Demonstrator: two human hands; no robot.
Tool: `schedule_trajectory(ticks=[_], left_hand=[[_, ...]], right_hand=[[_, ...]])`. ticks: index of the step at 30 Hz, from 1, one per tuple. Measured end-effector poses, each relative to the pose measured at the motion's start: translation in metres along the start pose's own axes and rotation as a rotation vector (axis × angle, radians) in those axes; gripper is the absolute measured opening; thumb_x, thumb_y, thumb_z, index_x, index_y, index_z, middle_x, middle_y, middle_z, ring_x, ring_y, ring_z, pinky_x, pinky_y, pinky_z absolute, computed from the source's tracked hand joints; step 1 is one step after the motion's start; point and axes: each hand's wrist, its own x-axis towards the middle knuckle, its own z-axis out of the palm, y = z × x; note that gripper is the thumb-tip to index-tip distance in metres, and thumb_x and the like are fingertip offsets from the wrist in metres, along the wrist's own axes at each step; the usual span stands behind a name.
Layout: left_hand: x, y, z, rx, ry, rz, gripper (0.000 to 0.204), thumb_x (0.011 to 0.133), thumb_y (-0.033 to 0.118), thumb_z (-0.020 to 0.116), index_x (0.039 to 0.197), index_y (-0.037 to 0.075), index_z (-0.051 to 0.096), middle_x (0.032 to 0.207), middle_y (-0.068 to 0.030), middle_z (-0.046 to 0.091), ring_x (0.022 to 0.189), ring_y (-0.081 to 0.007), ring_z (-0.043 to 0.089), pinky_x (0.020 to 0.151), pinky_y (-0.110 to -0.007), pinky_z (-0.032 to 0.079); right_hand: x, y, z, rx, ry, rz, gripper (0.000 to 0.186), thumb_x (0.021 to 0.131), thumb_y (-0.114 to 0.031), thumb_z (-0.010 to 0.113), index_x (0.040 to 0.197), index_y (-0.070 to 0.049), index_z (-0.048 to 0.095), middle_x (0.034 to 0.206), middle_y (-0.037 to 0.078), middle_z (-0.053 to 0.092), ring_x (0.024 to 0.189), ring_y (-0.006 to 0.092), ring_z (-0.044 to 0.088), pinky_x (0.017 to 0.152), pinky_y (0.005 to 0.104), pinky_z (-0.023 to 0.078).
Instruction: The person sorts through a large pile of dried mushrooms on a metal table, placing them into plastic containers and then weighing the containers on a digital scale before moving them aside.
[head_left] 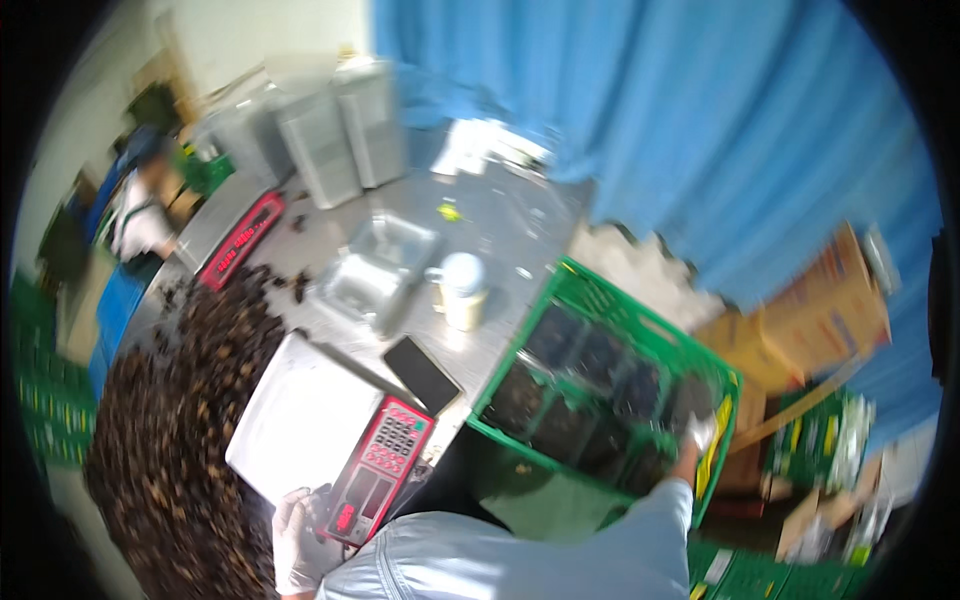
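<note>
My right hand (702, 432), in a white glove and blurred, reaches into the far right end of a green plastic crate (640, 322). It is on a clear tub of dark pieces (690, 402), its fingers seemingly closed at the tub's edge. Similar filled tubs (600, 355) stand in rows in the crate. Beside the near left corner of a white and red digital scale (300, 415) is my gloved left hand (298, 538). Its fingers look loosely bent and apart, with nothing plainly held. Nothing stands on the scale's white plate.
A large heap of dark brown pieces (190, 430) covers the table's left. Behind the scale lie a phone (422, 374), a lidded cup (461, 290) and a clear tub (375, 275). Tub stacks (318, 140) and a second scale (240, 240) stand farther back. Another person (145, 205) is at far left.
</note>
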Motion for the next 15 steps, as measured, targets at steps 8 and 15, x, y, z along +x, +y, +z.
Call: schedule_trajectory(ticks=[8, 15], left_hand=[[-0.029, -0.01, -0.027, -0.022, 0.077, -0.028, 0.02, 0.093, 0.008, 0.052, 0.11, 0.0, 0.057, 0.094, -0.0022, 0.061, 0.084, -0.0086, 0.054, 0.079, -0.023, 0.045], [-0.024, -0.016, -0.018, -0.147, -0.015, -0.039, 0.027, 0.094, 0.017, 0.056, 0.114, -0.001, 0.055, 0.102, -0.0072, 0.063, 0.088, -0.0099, 0.056, 0.083, -0.023, 0.045]], right_hand=[[-0.032, -0.024, 0.042, -0.163, -0.191, 0.042, 0.047, 0.087, -0.02, 0.059, 0.132, -0.011, 0.048, 0.13, 0.018, 0.049, 0.114, 0.0341, 0.051, 0.096, 0.0443, 0.042], [-0.153, -0.329, -0.068, 0.808, -0.406, -0.822, 0.021, 0.087, -0.005, 0.057, 0.107, 0.0, 0.063, 0.104, 0.013, 0.065, 0.097, 0.0237, 0.061, 0.088, 0.034, 0.046]])
